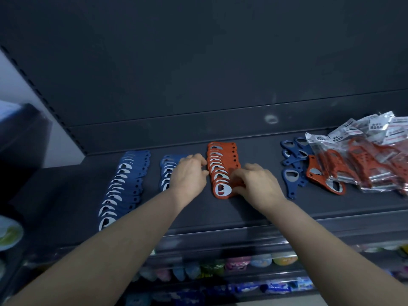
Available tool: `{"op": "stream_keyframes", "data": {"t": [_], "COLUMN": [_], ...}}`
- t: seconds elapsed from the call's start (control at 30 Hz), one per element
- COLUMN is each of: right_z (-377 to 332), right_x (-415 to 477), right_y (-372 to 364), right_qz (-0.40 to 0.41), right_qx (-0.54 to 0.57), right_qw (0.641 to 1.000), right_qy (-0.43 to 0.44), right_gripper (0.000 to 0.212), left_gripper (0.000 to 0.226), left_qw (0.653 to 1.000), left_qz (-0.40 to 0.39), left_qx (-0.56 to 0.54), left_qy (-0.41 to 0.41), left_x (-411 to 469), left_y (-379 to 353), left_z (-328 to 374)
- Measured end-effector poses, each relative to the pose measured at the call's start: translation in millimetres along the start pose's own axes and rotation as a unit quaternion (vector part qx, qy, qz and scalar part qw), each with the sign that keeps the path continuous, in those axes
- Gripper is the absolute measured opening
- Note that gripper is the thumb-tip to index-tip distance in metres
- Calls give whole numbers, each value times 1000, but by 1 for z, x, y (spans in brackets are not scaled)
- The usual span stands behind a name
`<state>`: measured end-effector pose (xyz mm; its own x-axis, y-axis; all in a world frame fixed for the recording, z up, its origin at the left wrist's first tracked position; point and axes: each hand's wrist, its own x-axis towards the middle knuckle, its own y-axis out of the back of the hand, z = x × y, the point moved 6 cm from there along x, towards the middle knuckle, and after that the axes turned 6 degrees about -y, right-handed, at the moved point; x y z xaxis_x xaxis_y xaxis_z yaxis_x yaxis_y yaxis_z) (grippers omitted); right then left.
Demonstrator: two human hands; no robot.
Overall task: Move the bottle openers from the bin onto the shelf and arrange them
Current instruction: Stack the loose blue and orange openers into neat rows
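Two bare hands flank the overlapped row of flat orange bottle openers (223, 171), which runs front-to-back on the dark shelf (242, 208). The left hand (189, 173) has bent fingers against its left edge, grip unclear. The right hand (256, 184) curls round its near end.

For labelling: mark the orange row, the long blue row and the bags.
orange row (221, 167), head view, mid-row.
long blue row (123, 186), head view, mid-row.
bags (362, 160), head view, clear wrapper.
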<state>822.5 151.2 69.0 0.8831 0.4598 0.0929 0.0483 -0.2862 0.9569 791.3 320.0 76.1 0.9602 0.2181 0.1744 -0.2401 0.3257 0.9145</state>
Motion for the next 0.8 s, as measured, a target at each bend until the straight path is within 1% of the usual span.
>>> {"op": "stream_keyframes", "data": {"t": [0.07, 0.1, 0.17, 0.2, 0.27, 0.37, 0.43, 0.47, 0.53, 0.6, 0.67, 0.73, 0.8], "right_z": [1, 3, 6, 6, 7, 5, 0, -1, 1, 6, 8, 8, 11], "right_x": [-2, -3, -3, -1, 8, 24, 30, 32, 37, 43, 47, 48, 46], "right_y": [-5, -9, -19, -24, -31, -36, -41, -44, -47, -49, -49, -46, -38], "right_qz": [32, 29, -4, -23, -45, -65, -86, -90, -80, -70, -81, -90, -72], "right_qx": [3, 32, 131, 173, 222, 236, 256, 263, 253, 209, 171, 165, 177], "right_qw": [999, 999, 990, 982, 969, 962, 955, 953, 956, 965, 972, 973, 972], "right_qy": [-10, -20, -54, -71, -99, -121, -119, -118, -127, -140, -142, -136, -134], "right_gripper": [46, 54, 65, 68, 70, 70, 68, 68, 69, 69, 68, 66, 62], "left_gripper": [39, 45, 54, 57, 66, 86, 98, 98, 91, 85, 83, 79, 77], "left_qw": [997, 991, 971, 960, 943, 924, 914, 913, 920, 935, 938, 938, 954], "left_qz": [-15, -28, -44, -47, -64, -78, -74, -73, -71, -67, -67, -78, -94], "left_qx": [-82, -133, -235, -275, -320, -360, -378, -379, -363, -327, -319, -320, -272], "left_qy": [-1, 2, 12, 28, 63, 105, 127, 131, 127, 117, 117, 109, 78], "left_x": [4, 6, 9, 11, 15, 22, 27, 30, 35, 45, 56, 64, 65], "left_y": [-8, -14, -24, -29, -37, -50, -64, -70, -66, -60, -60, -63, -64], "left_z": [4, 8, 16, 19, 24, 28, 25, 22, 21, 15, 9, 10, 18]}}
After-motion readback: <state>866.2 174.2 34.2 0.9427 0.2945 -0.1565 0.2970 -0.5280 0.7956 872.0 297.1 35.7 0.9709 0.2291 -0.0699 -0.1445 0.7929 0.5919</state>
